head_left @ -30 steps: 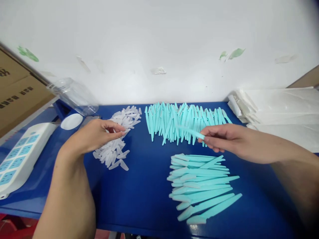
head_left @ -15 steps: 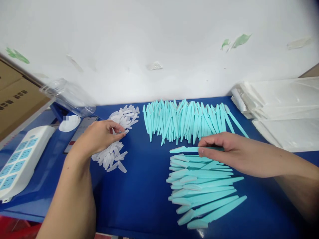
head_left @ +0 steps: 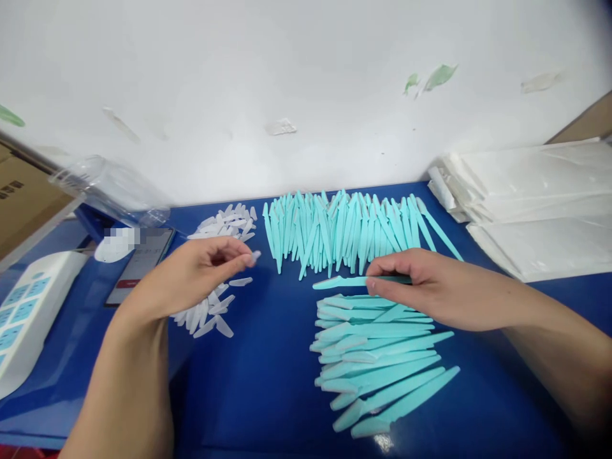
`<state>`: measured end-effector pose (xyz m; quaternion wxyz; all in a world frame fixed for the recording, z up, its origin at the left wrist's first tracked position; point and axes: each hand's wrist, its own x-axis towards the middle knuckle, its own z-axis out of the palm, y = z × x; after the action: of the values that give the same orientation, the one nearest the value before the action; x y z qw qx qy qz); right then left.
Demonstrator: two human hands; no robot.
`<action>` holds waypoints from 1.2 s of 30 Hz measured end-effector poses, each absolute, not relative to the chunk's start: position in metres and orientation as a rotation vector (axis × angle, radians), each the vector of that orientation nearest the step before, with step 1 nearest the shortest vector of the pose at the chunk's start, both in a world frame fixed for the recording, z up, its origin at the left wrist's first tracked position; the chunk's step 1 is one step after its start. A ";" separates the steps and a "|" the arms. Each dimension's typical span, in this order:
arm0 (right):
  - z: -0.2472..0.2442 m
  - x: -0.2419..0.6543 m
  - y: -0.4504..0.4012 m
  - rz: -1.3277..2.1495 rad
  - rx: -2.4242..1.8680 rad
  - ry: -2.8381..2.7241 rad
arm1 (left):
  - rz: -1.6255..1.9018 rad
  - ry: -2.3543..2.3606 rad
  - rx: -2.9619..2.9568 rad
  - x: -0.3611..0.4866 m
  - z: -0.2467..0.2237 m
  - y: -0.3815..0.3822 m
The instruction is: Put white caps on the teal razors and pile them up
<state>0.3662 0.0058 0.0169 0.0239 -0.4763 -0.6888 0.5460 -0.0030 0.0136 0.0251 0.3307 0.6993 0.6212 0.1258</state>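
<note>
My left hand [head_left: 205, 271] is closed, pinching a small translucent blade cap [head_left: 256, 256] between thumb and fingertips. Under and around it lies a loose heap of similar caps [head_left: 224, 220], partly hidden by the hand. My right hand [head_left: 425, 287] pinches a turquoise eyebrow razor [head_left: 337, 282] by its handle, blade end pointing left. The razor is held level, just above a stack of razors [head_left: 382, 366] lying crosswise in front. Behind it, a wide row of razors [head_left: 354, 229] lies roughly upright in view, side by side.
On the blue table [head_left: 258, 382], a white power strip [head_left: 43, 319] and a phone [head_left: 143, 261] lie at left. A clear plastic container [head_left: 112, 191] is by the wall. White plastic bags [head_left: 530, 185] are piled at right; a cardboard box [head_left: 29, 197] stands far left.
My left hand has lifted off the heap and moved right with the cap, towards the razor. The right hand keeps its razor almost in place. The view has turned slightly right.
</note>
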 end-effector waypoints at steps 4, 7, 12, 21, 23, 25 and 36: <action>0.019 0.364 0.006 1.683 -1.444 -2.106 | 0.401 1.333 1.594 0.030 0.021 0.008; 0.019 0.363 0.006 1.672 -1.436 -2.099 | 0.428 1.271 1.515 0.043 0.016 0.004; 0.019 0.364 0.005 1.667 -1.431 -2.098 | 0.460 1.233 1.456 0.055 0.012 0.001; 0.018 0.358 0.005 1.685 -1.403 -2.137 | 0.488 1.200 1.426 0.076 0.000 -0.006; 0.017 0.357 0.004 1.699 -1.388 -2.148 | 0.496 1.200 1.427 0.079 -0.004 -0.008; 0.016 0.357 0.003 1.693 -1.385 -2.159 | 0.492 1.217 1.439 0.080 -0.005 -0.010; 0.023 0.370 -0.002 1.159 -1.331 -2.514 | 0.380 1.143 1.789 0.099 0.002 -0.027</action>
<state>0.3701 -0.0017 0.0229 0.0349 -0.4330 -0.8180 0.3770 0.0988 -0.0268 0.0021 0.4726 0.7311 0.4670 0.1551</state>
